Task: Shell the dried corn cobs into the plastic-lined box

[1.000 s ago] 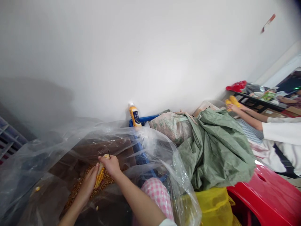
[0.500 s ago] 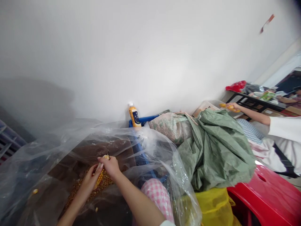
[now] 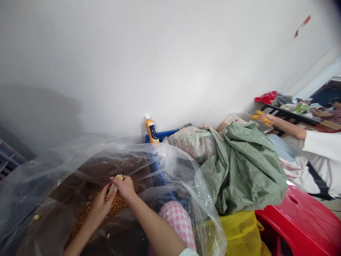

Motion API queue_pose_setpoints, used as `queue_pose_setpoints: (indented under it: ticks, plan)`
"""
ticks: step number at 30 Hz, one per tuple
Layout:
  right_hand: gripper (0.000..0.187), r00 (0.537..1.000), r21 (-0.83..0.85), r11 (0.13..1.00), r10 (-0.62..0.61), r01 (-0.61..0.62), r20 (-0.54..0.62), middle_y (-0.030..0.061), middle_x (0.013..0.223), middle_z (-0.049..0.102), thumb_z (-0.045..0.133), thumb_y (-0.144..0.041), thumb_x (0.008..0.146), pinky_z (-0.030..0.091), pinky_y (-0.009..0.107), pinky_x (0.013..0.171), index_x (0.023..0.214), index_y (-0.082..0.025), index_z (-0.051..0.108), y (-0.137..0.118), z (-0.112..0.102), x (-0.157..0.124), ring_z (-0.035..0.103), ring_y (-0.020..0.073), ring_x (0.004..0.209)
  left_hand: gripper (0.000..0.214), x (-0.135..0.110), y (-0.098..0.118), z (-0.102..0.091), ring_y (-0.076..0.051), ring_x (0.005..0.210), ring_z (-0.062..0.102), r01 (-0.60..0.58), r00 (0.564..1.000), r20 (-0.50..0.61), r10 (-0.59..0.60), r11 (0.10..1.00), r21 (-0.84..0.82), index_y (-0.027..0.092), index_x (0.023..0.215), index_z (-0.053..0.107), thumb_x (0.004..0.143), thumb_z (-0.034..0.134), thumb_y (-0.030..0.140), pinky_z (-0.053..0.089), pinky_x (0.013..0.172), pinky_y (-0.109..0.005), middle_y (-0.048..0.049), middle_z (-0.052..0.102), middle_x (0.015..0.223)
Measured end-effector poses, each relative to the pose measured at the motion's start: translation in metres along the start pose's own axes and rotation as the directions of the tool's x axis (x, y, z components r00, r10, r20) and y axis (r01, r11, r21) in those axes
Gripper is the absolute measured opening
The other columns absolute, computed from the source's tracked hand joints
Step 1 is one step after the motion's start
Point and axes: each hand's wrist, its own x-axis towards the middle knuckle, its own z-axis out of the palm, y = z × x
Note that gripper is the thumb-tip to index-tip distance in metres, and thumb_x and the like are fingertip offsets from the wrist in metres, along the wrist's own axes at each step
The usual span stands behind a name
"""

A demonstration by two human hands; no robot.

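Observation:
Both of my hands are closed around a corn cob (image 3: 111,191) above a box lined with clear plastic. My left hand (image 3: 102,203) grips its lower part, and a pale stripped stretch of the cob shows between the hands. My right hand (image 3: 125,187) is wrapped round the upper part, thumb near the whitish tip. A thin dark sliver sticks up beside that tip; I cannot tell what it is. Loose corn kernels (image 3: 86,212) lie in a heap beneath my hands. A stray kernel (image 3: 36,217) rests on the plastic sheet (image 3: 66,161) at the left.
A juice bottle (image 3: 151,131) leans by a blue crate (image 3: 167,134) at the wall. Right of it lie a green sack (image 3: 245,170), a yellow mesh bag (image 3: 239,231) and a red stool (image 3: 306,220). Another person's hand (image 3: 267,118) holds yellow corn.
My hands stay nearly in place on the cob, and less yellow shows below my left hand. The other person's hand has turned slightly. The view has shifted a little.

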Motion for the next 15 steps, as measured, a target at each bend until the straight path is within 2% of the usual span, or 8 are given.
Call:
queue_pose_setpoints:
  ticks: [4, 9, 15]
  plan:
    - [0.022, 1.000, 0.059, 0.998, 0.003, -0.003, 0.009, -0.0006, 0.058, 0.055, 0.063, -0.036, 0.063, 0.034, 0.021, 0.052, 0.065, -0.014, 0.066, 0.002, 0.002, 0.002, 0.047, 0.0103, 0.055, 0.058, -0.002, 0.007, -0.004, -0.028, 0.104, 0.058, -0.007, 0.999, 0.041, 0.005, 0.999, 0.050, 0.017, 0.108, 0.049, 0.065, 0.044, 0.055, 0.044, 0.090, -0.035, -0.0119, 0.061, 0.114]
    - [0.024, 1.000, 0.082, 0.997, 0.015, -0.015, -0.005, -0.0001, 0.057, 0.055, 0.064, -0.036, 0.061, 0.034, 0.021, 0.051, 0.066, -0.013, 0.067, 0.003, 0.003, 0.004, 0.045, 0.0098, 0.053, 0.059, -0.001, 0.005, -0.005, -0.026, 0.101, 0.060, -0.060, 0.997, 0.062, 0.052, 0.989, 0.135, 0.015, 0.114, 0.047, 0.068, 0.041, 0.053, 0.047, 0.083, -0.031, -0.0125, 0.062, 0.111]
    - [0.026, 1.000, 0.067, 0.997, 0.025, -0.025, -0.002, 0.0006, 0.057, 0.056, 0.064, -0.037, 0.062, 0.032, 0.021, 0.049, 0.067, -0.012, 0.068, 0.006, 0.005, 0.006, 0.046, 0.0103, 0.052, 0.054, -0.012, 0.013, -0.004, -0.028, 0.098, 0.061, -0.073, 0.995, 0.090, 0.042, 0.921, 0.382, 0.014, 0.114, 0.047, 0.076, 0.030, 0.048, 0.046, 0.079, -0.032, -0.0155, 0.064, 0.106]
